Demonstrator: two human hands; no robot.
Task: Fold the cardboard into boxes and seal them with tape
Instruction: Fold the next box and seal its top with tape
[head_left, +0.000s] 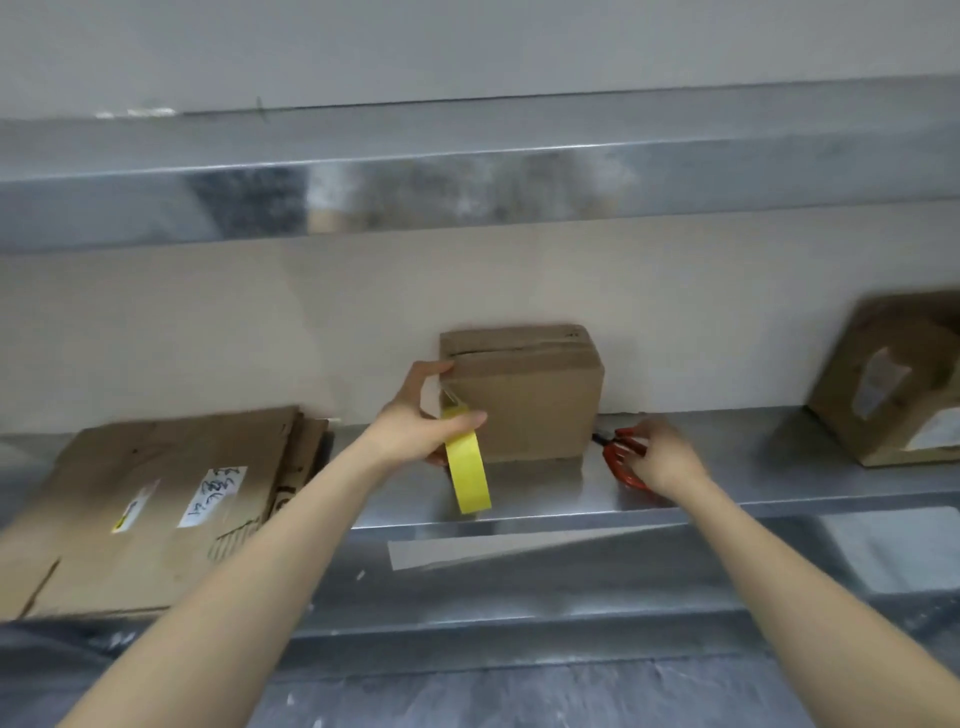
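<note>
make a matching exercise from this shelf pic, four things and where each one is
Things:
1. yellow tape roll
2. red-handled scissors
3. flat cardboard stack
4. folded box

Places:
a. lying at the left end of the shelf
b. gripped by the right hand
c. standing mid-shelf against the wall
d. held by the left hand at the box's left edge

Pairs: 1-d, 2-b, 3-a, 4-c
</note>
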